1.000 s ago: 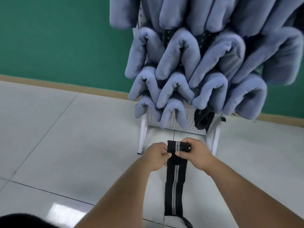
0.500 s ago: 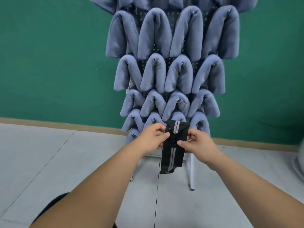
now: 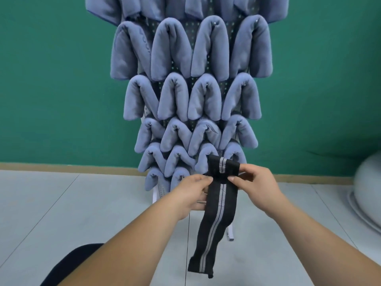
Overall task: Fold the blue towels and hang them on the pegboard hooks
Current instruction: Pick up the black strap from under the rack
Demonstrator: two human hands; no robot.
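Left hand point(image 3: 193, 193): fingers curled, thumb and forefinger pinching the left edge of a black striped band point(image 3: 219, 213) just below its folded top.
Right hand point(image 3: 255, 184): thumb pressed on the front of the band, the other fingers curled behind the fold; it grips the right side. Those fingertips are hidden by the cloth.
Black striped band: top end doubled over towards the camera. The rest hangs down between the forearms, and two grey stripes run along its length. The lower end is frayed or has a small tab; I cannot tell which.
Blue towels point(image 3: 173, 52): folded and draped in rows of four on the pegboard point(image 3: 188, 29), directly behind the hands. The top row is cut off by the frame edge, and the bottom row is partly hidden by the hands and band.
Hooks point(image 3: 214, 23): only a few metal tips show at the towel folds.
Pegboard: dark perforated panel, seen only in the gaps between towels.
Stand leg point(image 3: 231, 232): white, mostly behind the band.
Surroundings: pale tiled floor point(image 3: 61, 213), green wall point(image 3: 51, 79).
Right edge: pale rounded object point(image 3: 369, 193), cut off and blurred, unidentified.
Bottom left: dark shape point(image 3: 72, 263), cut off.
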